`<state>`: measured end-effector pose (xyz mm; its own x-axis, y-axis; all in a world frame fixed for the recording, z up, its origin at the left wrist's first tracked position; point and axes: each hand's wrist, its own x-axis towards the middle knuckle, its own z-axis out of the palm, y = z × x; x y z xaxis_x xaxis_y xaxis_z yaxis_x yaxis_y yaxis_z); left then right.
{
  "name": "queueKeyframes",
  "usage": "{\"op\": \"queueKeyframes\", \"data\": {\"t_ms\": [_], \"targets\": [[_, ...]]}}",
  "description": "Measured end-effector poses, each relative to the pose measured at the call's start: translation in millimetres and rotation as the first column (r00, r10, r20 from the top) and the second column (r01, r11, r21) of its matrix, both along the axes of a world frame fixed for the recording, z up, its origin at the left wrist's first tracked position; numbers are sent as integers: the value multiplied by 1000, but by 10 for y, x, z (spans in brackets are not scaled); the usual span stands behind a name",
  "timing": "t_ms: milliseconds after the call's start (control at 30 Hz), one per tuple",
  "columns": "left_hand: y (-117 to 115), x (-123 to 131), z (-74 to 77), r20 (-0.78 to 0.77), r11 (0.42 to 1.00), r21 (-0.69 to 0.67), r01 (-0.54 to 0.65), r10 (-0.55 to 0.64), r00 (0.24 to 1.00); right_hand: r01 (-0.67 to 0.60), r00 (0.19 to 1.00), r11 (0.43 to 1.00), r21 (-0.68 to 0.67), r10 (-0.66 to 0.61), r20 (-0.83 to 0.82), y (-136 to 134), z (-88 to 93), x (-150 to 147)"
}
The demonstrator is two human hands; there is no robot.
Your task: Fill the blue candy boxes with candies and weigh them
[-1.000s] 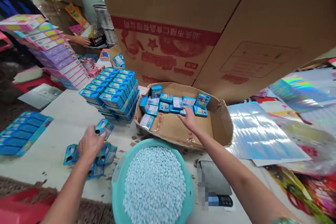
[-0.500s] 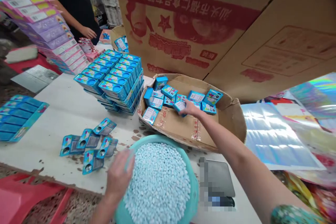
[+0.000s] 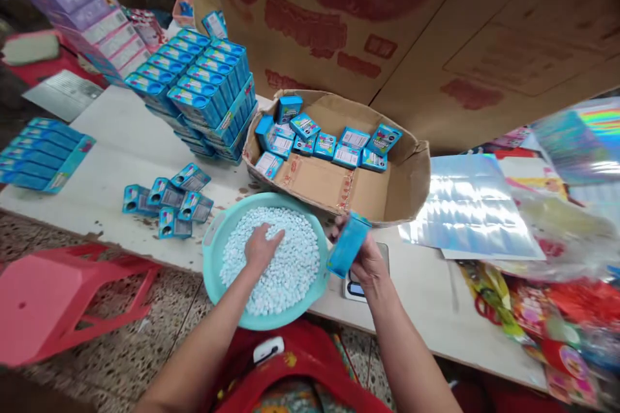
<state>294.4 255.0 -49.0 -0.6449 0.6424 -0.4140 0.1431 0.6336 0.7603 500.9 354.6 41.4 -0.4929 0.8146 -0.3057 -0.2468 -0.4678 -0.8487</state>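
Note:
My left hand [image 3: 261,250] rests on the pale blue candies [image 3: 295,258] in a round turquoise basin [image 3: 209,271], its fingertips partly sunk among them and its fingers apart. To the right of the basin, my right hand [image 3: 367,258] holds a blue box [image 3: 349,244] tilted above a small scale [image 3: 355,290], which it partly hides. Behind the basin, a low cardboard tray [image 3: 407,187] contains several blue packs [image 3: 324,145]. On the table to the left lie several small blue containers [image 3: 194,206] with round openings.
Stacked blue containers [image 3: 208,87] stand left of the tray, and another row [image 3: 43,155] is at the far left. Large cartons [image 3: 411,45] rise behind. Shiny film sheets [image 3: 475,206] lie on the right, a red stool [image 3: 62,303] at lower left.
My right hand has left the cardboard tray with a blue box and come nearer. My left hand has gone from the basin's left edge onto the candies. The view has tilted downward.

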Motion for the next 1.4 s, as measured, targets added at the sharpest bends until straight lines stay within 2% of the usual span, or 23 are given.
{"op": "queueKeyframes", "data": {"t_ms": [33,100,133,233,300,400,467,533,633,700,767,933,1100,1400], "targets": [[21,36,12,159,994,38,-107,99,982,18,1000,1000,-24,-17,24,-72,-25,43],[31,83,40,412,957,66,-281,230,882,3,996,999,-47,1,91,-182,-34,113],[23,97,63,487,943,70,-326,253,836,-25,990,999,-37,30,141,-225,-20,139],[-26,105,204,619,929,82,-361,236,749,-106,937,991,85,71,343,-339,53,179],[-59,94,373,691,922,93,-376,212,691,-153,895,973,170,64,441,-414,97,168],[-88,95,730,801,888,133,-439,165,575,-237,858,924,299,55,510,-524,144,92],[-94,131,992,875,830,182,-526,107,472,-288,838,849,443,0,545,-586,166,5],[-94,195,1215,905,763,245,-598,41,424,-330,825,752,570,-63,561,-636,182,-100],[-83,289,1397,854,686,374,-625,10,521,-391,813,646,655,-91,575,-689,198,-254],[-70,320,1420,807,631,445,-636,26,590,-428,803,600,676,-90,589,-712,214,-333],[-58,324,1402,781,595,479,-645,46,623,-447,791,569,690,-108,602,-725,239,-386],[-23,296,1372,731,583,511,-632,92,676,-534,727,500,682,-139,672,-720,295,-475],[25,259,1386,641,576,588,-568,97,762,-532,728,525,665,-118,675,-681,286,-558],[44,160,1414,651,573,559,-600,145,745,-475,774,555,683,-105,624,-693,322,-655]]}}
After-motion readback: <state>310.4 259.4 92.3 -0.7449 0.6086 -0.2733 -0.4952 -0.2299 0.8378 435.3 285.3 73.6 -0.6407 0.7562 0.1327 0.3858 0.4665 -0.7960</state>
